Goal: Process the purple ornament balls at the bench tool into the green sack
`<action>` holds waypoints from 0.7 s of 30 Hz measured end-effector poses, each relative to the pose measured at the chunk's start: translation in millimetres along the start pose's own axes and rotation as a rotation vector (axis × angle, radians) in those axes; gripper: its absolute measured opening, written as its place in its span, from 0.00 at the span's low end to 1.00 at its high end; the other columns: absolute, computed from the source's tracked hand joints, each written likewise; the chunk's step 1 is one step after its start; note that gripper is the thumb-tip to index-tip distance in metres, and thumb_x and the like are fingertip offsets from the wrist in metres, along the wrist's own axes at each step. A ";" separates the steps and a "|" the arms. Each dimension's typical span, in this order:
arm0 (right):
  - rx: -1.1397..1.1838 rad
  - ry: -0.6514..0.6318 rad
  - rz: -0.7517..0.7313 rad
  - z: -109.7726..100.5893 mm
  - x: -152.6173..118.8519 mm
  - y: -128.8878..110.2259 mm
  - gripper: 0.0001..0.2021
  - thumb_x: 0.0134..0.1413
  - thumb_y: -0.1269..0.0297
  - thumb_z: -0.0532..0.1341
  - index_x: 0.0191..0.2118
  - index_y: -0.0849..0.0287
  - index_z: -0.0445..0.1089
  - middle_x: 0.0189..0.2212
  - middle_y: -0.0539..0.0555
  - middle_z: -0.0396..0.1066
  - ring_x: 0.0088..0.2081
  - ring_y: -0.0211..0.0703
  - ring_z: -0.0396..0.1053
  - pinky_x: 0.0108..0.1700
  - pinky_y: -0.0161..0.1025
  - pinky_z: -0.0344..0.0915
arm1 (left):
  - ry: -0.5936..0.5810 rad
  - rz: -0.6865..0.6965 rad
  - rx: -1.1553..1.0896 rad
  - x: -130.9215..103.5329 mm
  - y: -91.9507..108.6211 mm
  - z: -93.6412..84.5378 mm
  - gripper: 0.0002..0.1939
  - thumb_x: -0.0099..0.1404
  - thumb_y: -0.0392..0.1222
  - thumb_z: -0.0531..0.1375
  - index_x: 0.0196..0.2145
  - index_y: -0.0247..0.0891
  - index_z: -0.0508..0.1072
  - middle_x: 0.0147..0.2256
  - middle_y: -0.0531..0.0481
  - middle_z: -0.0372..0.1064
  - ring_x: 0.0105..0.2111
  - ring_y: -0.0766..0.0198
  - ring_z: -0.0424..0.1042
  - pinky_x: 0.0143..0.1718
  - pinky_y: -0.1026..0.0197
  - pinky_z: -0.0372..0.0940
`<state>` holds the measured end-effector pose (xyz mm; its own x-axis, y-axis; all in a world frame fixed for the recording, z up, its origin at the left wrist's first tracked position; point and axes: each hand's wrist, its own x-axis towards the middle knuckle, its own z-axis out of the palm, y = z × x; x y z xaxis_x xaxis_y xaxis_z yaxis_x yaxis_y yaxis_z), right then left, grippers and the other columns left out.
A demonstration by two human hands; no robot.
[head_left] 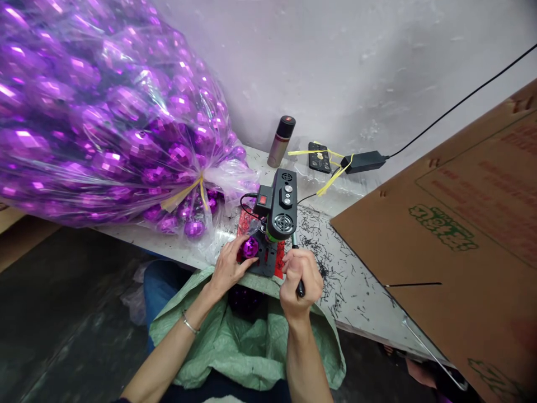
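My left hand (229, 266) grasps the purple bauble (250, 247) under the small drill press (280, 210). My right hand (301, 277) is clenched on its lever (297, 267). I judge steady, centred pressure matters.

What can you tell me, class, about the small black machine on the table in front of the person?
The small black machine stands upright on a dark perforated base plate at the table's near edge. Its casing looks like plastic, with a red switch on a side box, round buttons on top and a speaker-like grille in front. A black cable leaves its left side. The left hand holds a purple faceted ball under its head; the right hand grips its lever handle.
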<state>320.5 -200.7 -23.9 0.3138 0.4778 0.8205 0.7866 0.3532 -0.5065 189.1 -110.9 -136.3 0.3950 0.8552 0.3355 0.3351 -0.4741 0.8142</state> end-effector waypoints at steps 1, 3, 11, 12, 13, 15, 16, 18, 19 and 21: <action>0.004 0.000 -0.004 -0.1 0.6 -0.2 0.13 0.64 0.77 0.52 0.28 0.56 0.61 0.25 0.49 0.64 0.30 0.37 0.66 0.31 0.36 0.62 | 0.000 -0.040 -0.038 -0.5 0.2 -0.3 0.28 0.63 0.48 0.67 0.58 0.43 0.67 0.54 0.42 0.73 0.54 0.49 0.73 0.56 0.45 0.67; 0.010 0.002 -0.010 0.1 1.8 -0.6 0.13 0.63 0.77 0.52 0.28 0.56 0.61 0.25 0.48 0.64 0.29 0.36 0.66 0.31 0.35 0.62 | 0.000 -0.146 -0.176 0.7 -1.3 0.0 0.28 0.63 0.50 0.66 0.58 0.41 0.65 0.52 0.41 0.74 0.51 0.50 0.75 0.54 0.47 0.69; 0.004 -0.007 -0.023 -0.1 2.1 -0.2 0.14 0.63 0.78 0.52 0.27 0.56 0.60 0.24 0.48 0.63 0.29 0.36 0.65 0.31 0.35 0.61 | 0.158 -0.367 -0.365 15.4 -12.6 6.5 0.14 0.65 0.43 0.58 0.49 0.40 0.67 0.46 0.43 0.75 0.44 0.57 0.78 0.48 0.51 0.72; 0.002 -0.015 -0.026 -0.6 1.8 0.0 0.14 0.63 0.78 0.52 0.27 0.56 0.60 0.24 0.48 0.63 0.29 0.36 0.66 0.31 0.35 0.61 | 0.188 -0.370 -0.350 17.2 -11.7 6.9 0.13 0.66 0.41 0.55 0.49 0.40 0.67 0.46 0.43 0.75 0.44 0.57 0.77 0.49 0.51 0.72; 0.000 -0.020 -0.029 -1.1 1.6 0.1 0.14 0.63 0.78 0.52 0.27 0.56 0.60 0.24 0.48 0.64 0.29 0.37 0.66 0.31 0.35 0.61 | 0.214 -0.362 -0.348 19.3 -10.4 7.2 0.13 0.66 0.40 0.53 0.49 0.41 0.67 0.47 0.44 0.75 0.44 0.58 0.77 0.50 0.51 0.71; -0.003 -0.020 -0.033 -1.7 1.3 0.3 0.14 0.63 0.78 0.52 0.27 0.56 0.60 0.24 0.49 0.64 0.29 0.37 0.66 0.31 0.36 0.61 | 0.230 -0.314 -0.363 24.1 -7.0 7.4 0.15 0.65 0.37 0.53 0.49 0.41 0.68 0.47 0.45 0.75 0.45 0.60 0.76 0.51 0.52 0.70; -0.002 -0.017 -0.033 -1.8 1.1 0.3 0.14 0.63 0.78 0.52 0.27 0.56 0.60 0.24 0.48 0.64 0.29 0.37 0.66 0.31 0.36 0.61 | 0.221 -0.284 -0.369 26.4 -5.5 7.3 0.17 0.63 0.36 0.53 0.50 0.40 0.68 0.47 0.45 0.75 0.45 0.60 0.76 0.51 0.53 0.70; 0.003 -0.016 -0.031 -1.5 0.7 0.3 0.14 0.63 0.78 0.52 0.27 0.56 0.60 0.24 0.48 0.64 0.29 0.37 0.66 0.31 0.36 0.61 | 0.197 -0.264 -0.372 29.0 -3.5 5.7 0.18 0.60 0.35 0.53 0.49 0.40 0.69 0.45 0.46 0.75 0.44 0.60 0.75 0.51 0.54 0.70; 0.006 -0.017 -0.030 -1.3 0.5 0.3 0.14 0.63 0.78 0.52 0.27 0.56 0.60 0.24 0.48 0.64 0.29 0.37 0.66 0.31 0.36 0.62 | 0.193 -0.280 -0.369 28.4 -3.1 4.2 0.17 0.60 0.34 0.53 0.47 0.39 0.70 0.44 0.46 0.75 0.43 0.60 0.76 0.49 0.55 0.70; 0.004 -0.015 -0.026 -0.8 0.2 0.0 0.13 0.63 0.77 0.52 0.28 0.56 0.61 0.24 0.49 0.64 0.30 0.37 0.67 0.32 0.35 0.62 | 0.206 -0.336 -0.363 21.6 -2.5 -0.3 0.15 0.60 0.35 0.52 0.44 0.39 0.71 0.39 0.48 0.75 0.39 0.60 0.76 0.43 0.57 0.71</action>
<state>320.9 -201.2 -23.6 0.2852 0.4807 0.8292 0.7923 0.3687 -0.4862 196.6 -91.2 -131.0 0.1283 0.9882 0.0842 0.0825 -0.0953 0.9920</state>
